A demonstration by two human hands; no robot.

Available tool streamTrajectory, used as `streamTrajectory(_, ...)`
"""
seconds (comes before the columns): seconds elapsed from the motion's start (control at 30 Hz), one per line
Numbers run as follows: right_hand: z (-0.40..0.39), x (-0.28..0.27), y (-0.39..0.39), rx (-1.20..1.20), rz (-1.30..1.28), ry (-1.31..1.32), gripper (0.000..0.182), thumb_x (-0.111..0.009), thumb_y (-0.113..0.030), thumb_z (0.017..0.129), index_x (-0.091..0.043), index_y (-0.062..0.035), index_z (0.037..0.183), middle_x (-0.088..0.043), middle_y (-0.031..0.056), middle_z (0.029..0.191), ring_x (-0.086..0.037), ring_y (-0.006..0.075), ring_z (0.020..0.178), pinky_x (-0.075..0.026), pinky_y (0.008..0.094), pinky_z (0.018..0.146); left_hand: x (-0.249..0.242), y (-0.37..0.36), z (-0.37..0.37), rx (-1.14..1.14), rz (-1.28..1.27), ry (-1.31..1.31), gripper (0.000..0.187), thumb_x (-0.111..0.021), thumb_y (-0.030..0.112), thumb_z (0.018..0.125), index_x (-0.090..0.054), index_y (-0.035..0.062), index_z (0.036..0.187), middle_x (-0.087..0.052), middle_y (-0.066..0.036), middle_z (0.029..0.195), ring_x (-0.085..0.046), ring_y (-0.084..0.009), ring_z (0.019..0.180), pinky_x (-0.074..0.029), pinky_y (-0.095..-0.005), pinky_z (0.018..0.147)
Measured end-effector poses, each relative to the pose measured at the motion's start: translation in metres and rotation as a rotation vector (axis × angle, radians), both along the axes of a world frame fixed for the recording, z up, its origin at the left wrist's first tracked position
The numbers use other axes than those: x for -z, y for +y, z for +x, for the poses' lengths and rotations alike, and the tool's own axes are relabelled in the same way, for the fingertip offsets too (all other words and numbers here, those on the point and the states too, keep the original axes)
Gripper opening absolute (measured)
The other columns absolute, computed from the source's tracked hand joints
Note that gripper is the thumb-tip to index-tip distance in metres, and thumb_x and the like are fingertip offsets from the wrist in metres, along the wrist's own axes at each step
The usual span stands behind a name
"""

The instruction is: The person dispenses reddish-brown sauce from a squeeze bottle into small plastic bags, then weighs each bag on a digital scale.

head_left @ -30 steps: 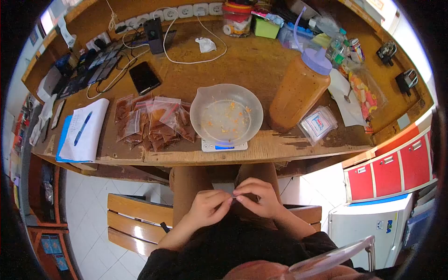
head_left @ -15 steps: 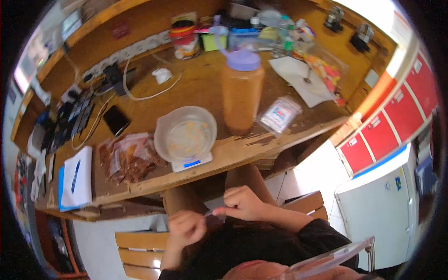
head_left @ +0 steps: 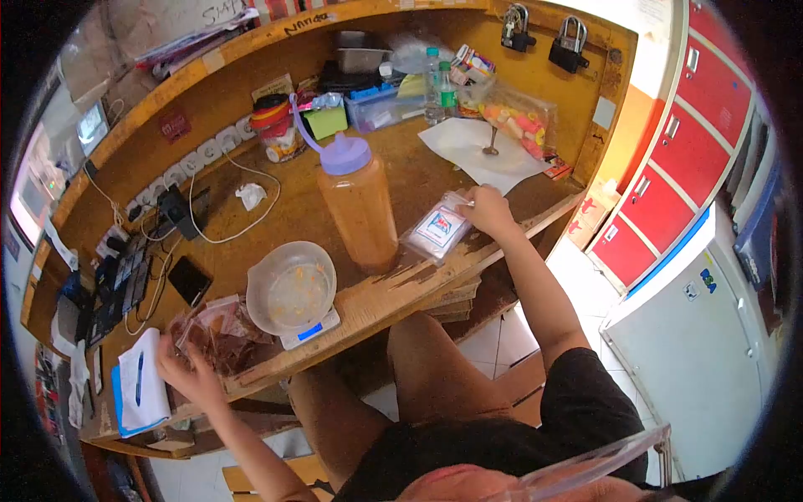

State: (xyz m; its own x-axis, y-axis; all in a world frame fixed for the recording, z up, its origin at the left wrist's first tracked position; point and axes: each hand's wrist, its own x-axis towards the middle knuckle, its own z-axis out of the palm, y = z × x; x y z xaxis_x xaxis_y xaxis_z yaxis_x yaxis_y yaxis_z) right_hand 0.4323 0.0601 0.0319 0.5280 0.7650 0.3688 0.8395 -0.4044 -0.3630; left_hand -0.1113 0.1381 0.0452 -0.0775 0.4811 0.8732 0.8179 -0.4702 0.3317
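My left hand (head_left: pixel 192 374) is at the near left edge of the desk, fingers apart, against a pile of clear packets with reddish-brown contents (head_left: pixel 224 339). Beside that pile, a translucent bowl (head_left: pixel 291 289) with orange crumbs in it sits on a small scale (head_left: pixel 311 331) with a lit blue display. Over on the right, my right hand (head_left: pixel 489 211) has its fingers closed at the upper right corner of a clear plastic pack with a blue and red label (head_left: pixel 441 229). The pack lies flat on the desk.
A tall bottle of orange-brown contents with a purple lid (head_left: pixel 360 209) stands between bowl and pack. White paper (head_left: pixel 477 151) with a spoon (head_left: pixel 491 144) lies behind. A phone (head_left: pixel 190 280), cables and a notepad with a pen (head_left: pixel 140 385) are at left. Padlocks (head_left: pixel 569 46) hang at back right.
My hands were together above my lap with a small clear item between them. They have parted: the left went to the packet pile, the right to the labelled pack. The view has shifted.
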Motion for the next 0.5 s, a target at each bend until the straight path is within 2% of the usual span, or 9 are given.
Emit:
streamTrajectory(0.07,-0.001,-0.002,-0.008,-0.028,0.069,0.034,0.026,-0.072,-0.022,0.074,-0.067,-0.0015,0.089,-0.064,0.0192,0.092,-0.063,0.0327,0.087,-0.050,0.0403,0.077,-0.003,-0.041,0.067,0.324,0.044,-0.180,0.029,-0.063,0.009,0.081,-0.054,0.0000,0.107,-0.053,-0.017,0.111,-0.051,-0.0332,0.101,-0.040,-0.0403,0.089)
streamTrajectory(0.1,-0.001,-0.005,-0.012,-0.107,0.120,0.209,0.022,-0.070,-0.018,0.075,-0.068,-0.0019,0.089,-0.064,0.0189,0.091,-0.063,0.0300,0.084,-0.050,0.0378,0.075,-0.011,-0.059,0.097,0.411,0.126,0.064,0.023,-0.064,0.007,0.077,-0.056,0.0011,0.098,-0.056,-0.015,0.102,-0.052,-0.0295,0.095,-0.041,-0.0389,0.085)
streamTrajectory(0.13,-0.001,-0.009,-0.015,-0.187,0.172,0.382,0.017,-0.069,-0.014,0.076,-0.068,-0.0022,0.088,-0.064,0.0185,0.091,-0.063,0.0274,0.081,-0.050,0.0354,0.074,-0.009,-0.073,0.125,0.578,0.051,0.136,0.027,-0.067,0.007,0.072,-0.058,0.0020,0.098,-0.058,-0.014,0.099,-0.054,-0.0300,0.093,-0.042,-0.0400,0.083)
streamTrajectory(0.17,-0.002,-0.012,-0.019,-0.188,0.165,0.375,0.017,-0.069,-0.014,0.076,-0.068,-0.0022,0.088,-0.064,0.0185,0.091,-0.063,0.0274,0.081,-0.050,0.0354,0.074,-0.013,-0.085,0.150,0.764,-0.132,0.291,0.025,-0.067,0.010,0.073,-0.061,0.0080,0.098,-0.058,-0.014,0.106,-0.053,-0.0320,0.100,-0.041,-0.0418,0.086)
streamTrajectory(0.2,-0.006,-0.014,-0.025,-0.208,0.188,0.439,0.014,-0.067,-0.009,0.076,-0.068,-0.0028,0.088,-0.064,0.0182,0.091,-0.063,0.0250,0.081,-0.049,0.0340,0.073,-0.020,-0.088,0.179,1.006,-0.217,0.382,0.030,-0.069,0.012,0.073,-0.062,0.0087,0.102,-0.057,-0.015,0.113,-0.053,-0.0341,0.103,-0.041,-0.0432,0.089)
streamTrajectory(0.23,-0.008,-0.015,-0.029,-0.227,0.214,0.501,0.012,-0.064,-0.005,0.077,-0.068,-0.0034,0.088,-0.063,0.0179,0.091,-0.062,0.0226,0.081,-0.048,0.0326,0.073,-0.025,-0.088,0.206,1.142,-0.216,0.482,0.036,-0.070,0.016,0.074,-0.060,0.0079,0.108,-0.054,-0.016,0.120,-0.051,-0.0359,0.112,-0.040,-0.0455,0.095)
streamTrajectory(0.27,-0.007,-0.013,-0.031,-0.224,0.214,0.492,0.012,-0.064,-0.005,0.077,-0.068,-0.0034,0.088,-0.063,0.0179,0.091,-0.062,0.0226,0.081,-0.048,0.0326,0.073,-0.016,-0.082,0.230,1.193,-0.218,0.593,0.044,-0.068,0.025,0.078,-0.056,0.0068,0.116,-0.046,-0.019,0.131,-0.042,-0.0387,0.124,-0.035,-0.0482,0.102)
streamTrajectory(0.4,0.018,0.010,-0.030,-0.311,0.261,0.219,0.014,-0.062,-0.003,0.077,-0.071,-0.0059,0.088,-0.064,0.0172,0.091,-0.062,0.0237,0.080,-0.048,0.0334,0.073,0.018,-0.069,0.293,1.068,-0.191,0.700,0.052,-0.064,0.032,0.082,-0.049,0.0058,0.125,-0.035,-0.020,0.141,-0.031,-0.0392,0.132,-0.031,-0.0496,0.106)
streamTrajectory(0.5,0.029,0.013,-0.029,-0.371,0.320,0.020,0.011,-0.063,-0.003,0.076,-0.072,-0.0061,0.083,-0.064,0.0153,0.091,-0.062,0.0239,0.081,-0.048,0.0335,0.076,0.028,-0.063,0.303,1.027,-0.318,0.763,0.059,-0.063,0.035,0.083,-0.045,0.0046,0.130,-0.028,-0.019,0.145,-0.025,-0.0390,0.135,-0.028,-0.0507,0.107)
